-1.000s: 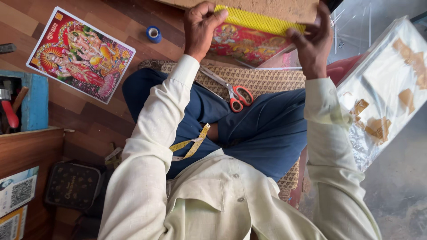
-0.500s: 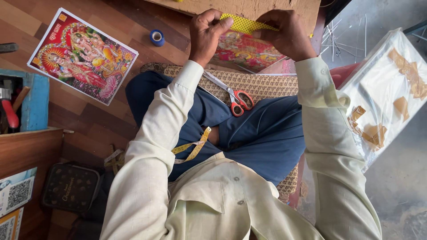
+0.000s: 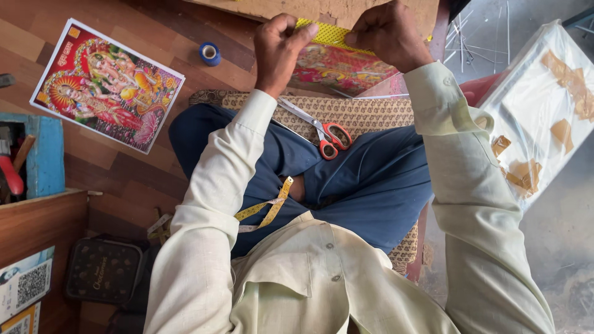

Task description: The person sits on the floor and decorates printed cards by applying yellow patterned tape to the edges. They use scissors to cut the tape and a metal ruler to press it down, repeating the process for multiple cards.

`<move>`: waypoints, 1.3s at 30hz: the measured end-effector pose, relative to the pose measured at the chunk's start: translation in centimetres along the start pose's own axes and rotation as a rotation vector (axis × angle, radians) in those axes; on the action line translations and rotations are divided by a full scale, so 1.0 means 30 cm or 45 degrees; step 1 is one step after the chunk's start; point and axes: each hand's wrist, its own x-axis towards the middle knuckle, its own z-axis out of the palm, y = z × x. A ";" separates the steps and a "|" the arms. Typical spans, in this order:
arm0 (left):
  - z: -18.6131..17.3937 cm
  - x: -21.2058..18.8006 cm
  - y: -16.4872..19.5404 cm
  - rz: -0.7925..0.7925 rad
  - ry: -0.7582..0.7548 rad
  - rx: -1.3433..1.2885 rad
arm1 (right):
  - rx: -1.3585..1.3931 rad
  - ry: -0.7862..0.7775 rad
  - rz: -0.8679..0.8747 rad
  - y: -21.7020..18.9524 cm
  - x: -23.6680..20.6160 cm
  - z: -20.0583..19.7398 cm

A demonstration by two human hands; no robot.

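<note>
My left hand [image 3: 279,46] and my right hand [image 3: 387,34] are both closed on the near yellow edge of a colourful picture print [image 3: 337,62] that lies in front of my knees, partly under a brown board [image 3: 322,7]. The two hands sit close together, pinching a yellow strip [image 3: 328,32] along that edge. Red-handled scissors [image 3: 322,133] rest on my lap on a patterned cushion [image 3: 365,114]. A yellow tape measure [image 3: 266,207] hangs by my left forearm.
A second colourful print [image 3: 105,83] lies on the wooden floor at the left, with a blue tape roll [image 3: 210,54] beyond it. A blue box with tools [image 3: 25,161] stands far left. A plastic-wrapped white panel [image 3: 544,105] with brown tape patches is at the right.
My right hand has slid left along the yellow edge toward my left hand, and both hands now pinch it close together. The view has shifted slightly.
</note>
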 end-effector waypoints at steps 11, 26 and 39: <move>0.000 -0.016 -0.060 -0.207 -0.032 -0.360 | 0.245 0.066 -0.045 0.171 -0.124 -0.044; -0.006 -0.072 0.043 -0.318 0.016 -0.324 | -0.276 0.324 0.030 -0.023 -0.141 -0.035; 0.028 -0.068 0.076 -0.410 0.096 -0.365 | -0.748 0.771 -0.532 -0.064 -0.184 0.160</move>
